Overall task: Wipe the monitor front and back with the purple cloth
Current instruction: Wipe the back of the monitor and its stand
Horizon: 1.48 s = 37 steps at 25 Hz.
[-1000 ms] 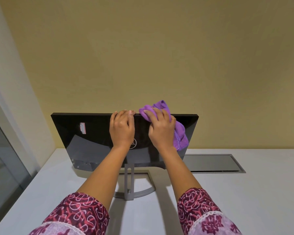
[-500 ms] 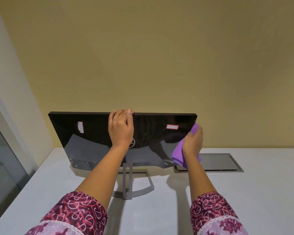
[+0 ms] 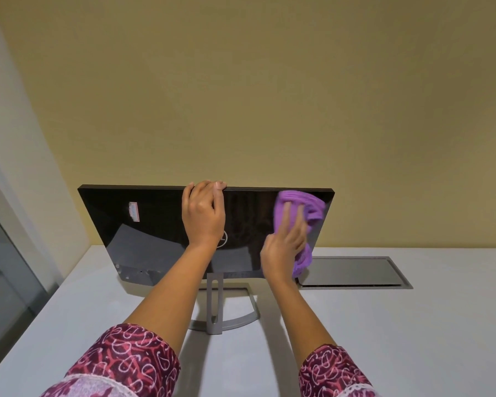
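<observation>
Monitor [image 3: 155, 224] stands on the worktop [image 3: 413, 325] at frame centre. Its back is turned to the camera and its long axis runs left-right across the frame. The screen side faces the wall and is not seen.

Left grip [image 3: 204, 216]: fingers are curled over the top edge at mid-width, clamped on the monitor to steady it.

Right grip [image 3: 284, 247]: fingers are stretched flat and blurred, pressing the purple cloth [image 3: 301, 203] against the back panel. The thumb cannot be made out. The cloth sits at the panel's upper right corner, with a tail hanging below the palm toward the lower right edge.

Key relation: most of the back panel lies left of the cloth, along the long axis. The right grip is the nearer one for the right half. The left grip sits in the sweep path, just beside the cloth's lane, so a leftward pass is judged to need it shifted or skirted. Sticker [image 3: 133, 212] is at the panel's upper left.

Stand [image 3: 215, 305] is at lower centre, between the forearms.

Containers: only a recessed cable hatch [image 3: 352, 272] right of the monitor, lid closed, contents not visible.

Front is judged not yet reachable from this side.
</observation>
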Motion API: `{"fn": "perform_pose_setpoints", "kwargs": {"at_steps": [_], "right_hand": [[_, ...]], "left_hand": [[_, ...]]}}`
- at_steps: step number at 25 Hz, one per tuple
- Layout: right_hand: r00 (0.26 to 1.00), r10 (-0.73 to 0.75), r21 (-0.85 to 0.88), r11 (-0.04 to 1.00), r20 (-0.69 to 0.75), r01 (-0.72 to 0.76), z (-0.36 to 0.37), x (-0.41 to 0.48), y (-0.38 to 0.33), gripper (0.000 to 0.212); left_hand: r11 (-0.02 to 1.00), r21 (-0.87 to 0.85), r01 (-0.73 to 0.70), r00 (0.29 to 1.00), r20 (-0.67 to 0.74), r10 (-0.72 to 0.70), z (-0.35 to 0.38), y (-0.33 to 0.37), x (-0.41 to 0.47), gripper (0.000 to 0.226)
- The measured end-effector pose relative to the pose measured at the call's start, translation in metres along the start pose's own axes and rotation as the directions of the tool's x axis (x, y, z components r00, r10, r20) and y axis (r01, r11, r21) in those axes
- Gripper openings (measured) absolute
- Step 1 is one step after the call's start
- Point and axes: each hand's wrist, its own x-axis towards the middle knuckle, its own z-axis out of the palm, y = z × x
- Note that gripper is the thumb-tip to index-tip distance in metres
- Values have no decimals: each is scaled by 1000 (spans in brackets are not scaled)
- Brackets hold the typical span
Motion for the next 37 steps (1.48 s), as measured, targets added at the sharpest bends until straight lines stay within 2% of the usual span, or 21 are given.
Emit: {"fn": "perform_pose_setpoints", "kwargs": {"at_steps": [2,4,6,8,10,11,13,15,17,18,19,20,21,22,25,26,28,31,33,35,37], "right_hand": [[917,-360,-104,919,170,380,8,-18,15,103],[831,-495,-174,821,254,543,6,-23,32,110],[869,-458,-199,849,187,490,-1,-11,36,107],[971,-238,-125,963,19,238,-9,12,20,96],[995,-58,-43,998,-86,55,-15,32,-7,83],[994,-70,-39,997,-86,66,-14,35,-19,82],[964,-265,-58,963,-18,263,-3,24,-29,93],[839,-528,-101,835,130,541,10,-3,-20,103],[608,-722,-141,599,330,788,20,-29,4,104],[500,-769,-141,487,399,862,22,-38,15,103],[428,-788,-146,407,442,902,21,-44,23,103],[394,-795,-164,360,461,918,19,-44,27,103],[403,-796,-191,355,452,915,16,-40,25,102],[461,-788,-220,405,408,887,13,-32,18,100],[747,-631,-219,714,209,665,5,-1,-34,98],[795,-584,-196,770,165,607,5,7,-54,96],[806,-572,-183,785,152,592,10,10,-84,90],[693,-684,-229,654,230,721,27,-15,-93,88],[523,-767,-225,472,372,852,35,-38,-79,90],[360,-775,-199,300,519,933,39,-54,-63,97],[282,-726,-209,192,627,959,38,-62,-54,106]], "left_hand": [[1000,0,-8,1000,5,8,0,-1,0,45],[1000,5,-29,999,14,29,-1,0,0,45],[999,5,-51,998,34,51,-4,-1,0,43],[998,-9,-63,995,72,64,-8,-3,2,43],[997,-17,-77,991,108,78,-12,-5,3,45],[996,-18,-85,988,127,86,-14,-5,3,46],[995,-25,-96,981,164,99,-17,-7,5,47],[995,-24,-98,977,187,101,-20,-9,6,48],[994,-30,-104,976,192,108,-26,-14,8,49],[993,-31,-112,975,192,116,-30,-19,10,49],[992,-29,-120,974,192,124,-34,-24,11,49],[992,-24,-126,972,194,129,-38,-29,12,50],[992,-13,-129,972,199,129,-41,-34,13,50],[991,6,-131,970,206,127,-44,-38,13,51],[988,55,-142,969,210,128,-56,-54,16,49],[987,66,-144,969,210,128,-61,-60,18,49],[987,84,-138,970,211,118,-70,-72,22,49],[988,104,-116,972,215,92,-82,-88,28,50],[988,116,-103,974,214,77,-90,-97,31,52],[987,119,-103,975,207,77,-97,-107,34,53],[986,114,-119,976,198,95,-103,-114,35,51]]}}
